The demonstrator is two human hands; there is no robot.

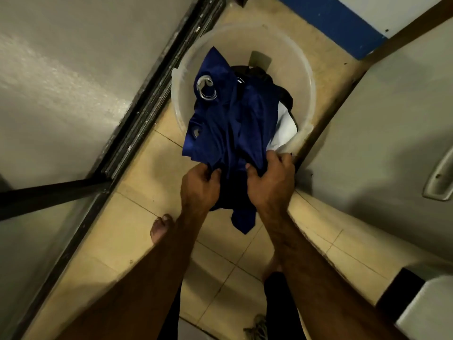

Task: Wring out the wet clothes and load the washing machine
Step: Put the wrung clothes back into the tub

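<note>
at the frame's centre, the left hand [199, 182] and right hand [270, 179] each clutch a bunched fold of the dark blue eyeleted cloth [228, 119], draped over the translucent round plastic tub [310, 94]. soaked, it likely hangs heavy, limp and slippery; gather thick handfuls.

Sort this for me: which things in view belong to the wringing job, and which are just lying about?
Job: blue cloth, gripped by left hand and right hand; clear basin; white cloth and dark cloth inside it.
Lying about: grey bundle on the tiles; grey handle on the white panel.
</note>
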